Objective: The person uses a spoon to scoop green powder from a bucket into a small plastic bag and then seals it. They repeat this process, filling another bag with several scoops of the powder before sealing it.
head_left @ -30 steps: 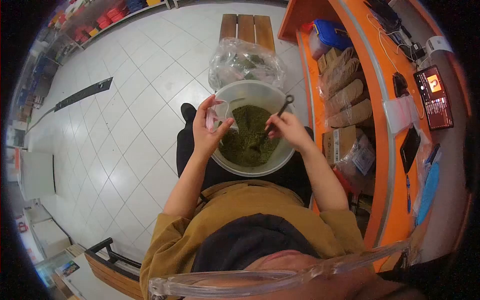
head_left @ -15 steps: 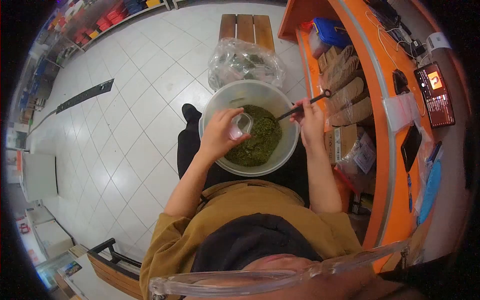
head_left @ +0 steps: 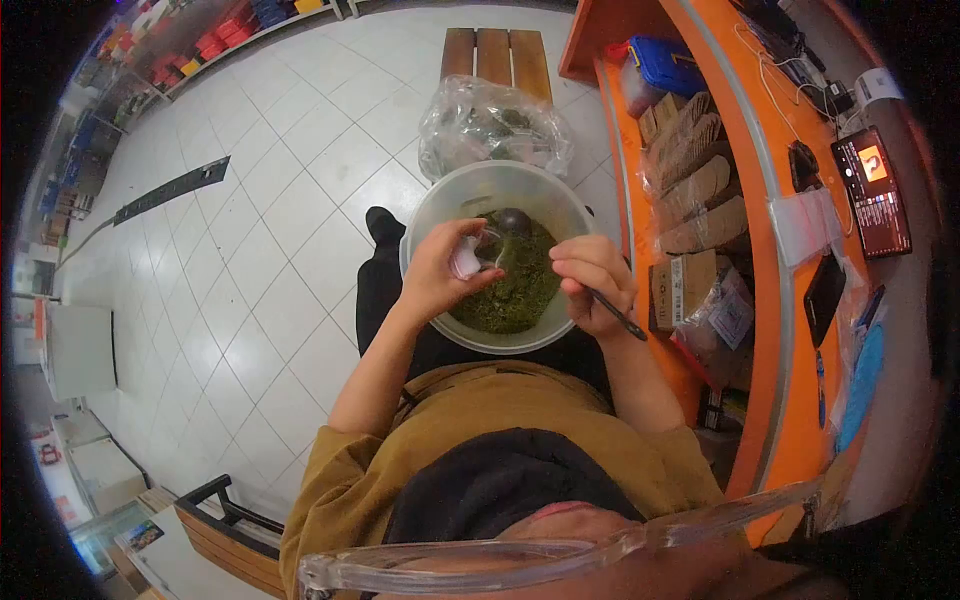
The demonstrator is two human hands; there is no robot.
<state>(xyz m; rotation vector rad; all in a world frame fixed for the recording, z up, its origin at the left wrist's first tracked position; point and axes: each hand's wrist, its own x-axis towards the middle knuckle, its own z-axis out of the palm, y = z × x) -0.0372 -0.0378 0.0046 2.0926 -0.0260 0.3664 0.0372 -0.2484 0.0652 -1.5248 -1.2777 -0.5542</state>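
A translucent round tub (head_left: 425, 205) holds loose green flakes (head_left: 510, 300). Over its left side, my left hand (head_left: 445, 270) is closed round a small clear plastic cup (head_left: 467, 258), tilted with its mouth toward the middle. My right hand (head_left: 598, 280), at the tub's right rim, grips the handle of a black ladle (head_left: 618, 312). The ladle's round dark bowl (head_left: 514, 221) is over the flakes beside the cup, and the handle's end points down to the right.
Beyond the tub, a clear plastic bag (head_left: 490, 130) lies on a slatted wooden bench (head_left: 493, 55). To the right, an orange shelf unit (head_left: 740, 130) holds cardboard pieces (head_left: 695, 185), a box (head_left: 685, 285) and a blue-lidded container (head_left: 665, 65). A lit phone (head_left: 872, 190) rests on top.
My right hand has turned and moved down and slightly left. The ladle's handle now slants down to the right, and its bowl has come into sight near the cup.
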